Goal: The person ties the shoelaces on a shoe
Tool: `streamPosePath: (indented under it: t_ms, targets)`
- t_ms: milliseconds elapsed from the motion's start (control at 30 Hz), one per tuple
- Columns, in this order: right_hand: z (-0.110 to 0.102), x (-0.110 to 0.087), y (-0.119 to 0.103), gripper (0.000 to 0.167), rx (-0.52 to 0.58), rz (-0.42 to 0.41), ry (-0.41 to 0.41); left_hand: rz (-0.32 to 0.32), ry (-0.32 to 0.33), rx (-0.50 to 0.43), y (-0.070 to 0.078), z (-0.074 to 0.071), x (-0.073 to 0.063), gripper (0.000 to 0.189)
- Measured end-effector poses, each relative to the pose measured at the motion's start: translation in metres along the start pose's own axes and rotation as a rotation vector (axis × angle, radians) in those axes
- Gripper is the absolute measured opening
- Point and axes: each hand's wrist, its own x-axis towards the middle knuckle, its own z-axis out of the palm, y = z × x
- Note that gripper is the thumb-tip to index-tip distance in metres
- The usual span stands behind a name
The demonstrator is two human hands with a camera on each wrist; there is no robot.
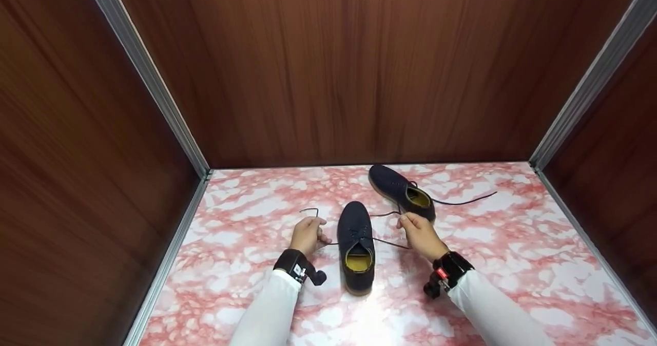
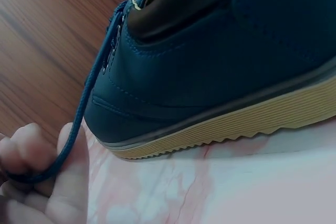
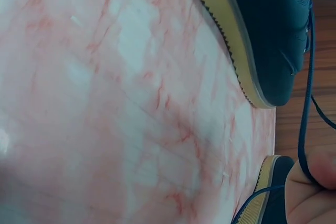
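A dark navy lace-up shoe [image 1: 354, 223] stands upright on the floor, toe pointing away, between my two hands. My left hand [image 1: 306, 234] grips one end of its shoelace [image 2: 86, 85], which runs from the eyelets across the curled fingers; the lace's tip sticks up beyond them. On the other side, my right hand [image 1: 422, 237] pinches the other lace [image 3: 305, 103], stretched out from the shoe's right side. In the right wrist view that hand is partly cut off by the frame edge. Both laces cross loosely over the shoe's tongue.
A second navy shoe [image 1: 390, 183] lies farther back to the right, just beyond my right hand, its loose lace [image 1: 467, 202] trailing right. Brown wood-grain panels [image 1: 328, 69] enclose the red-and-white marbled surface [image 1: 246, 294] at the back and both sides.
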Motion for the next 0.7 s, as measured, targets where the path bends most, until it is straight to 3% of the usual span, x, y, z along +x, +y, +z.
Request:
streamPosePath:
  t_ms: [167, 333, 700]
  targets:
    - [0.0, -0.003, -0.004, 0.028, 0.103, 0.066, -0.057, -0.039, -0.033, -0.005, 0.0, -0.002, -0.001, 0.027]
    - [-0.003, -0.004, -0.008, 0.018, 0.203, 0.105, -0.097, -0.117, -0.107, 0.032, -0.001, -0.007, -0.003, 0.031]
    - [-0.01, -0.005, -0.005, 0.043, 0.191, 0.034, -0.208, -0.207, -0.23, 0.212, -0.002, -0.02, -0.011, 0.049]
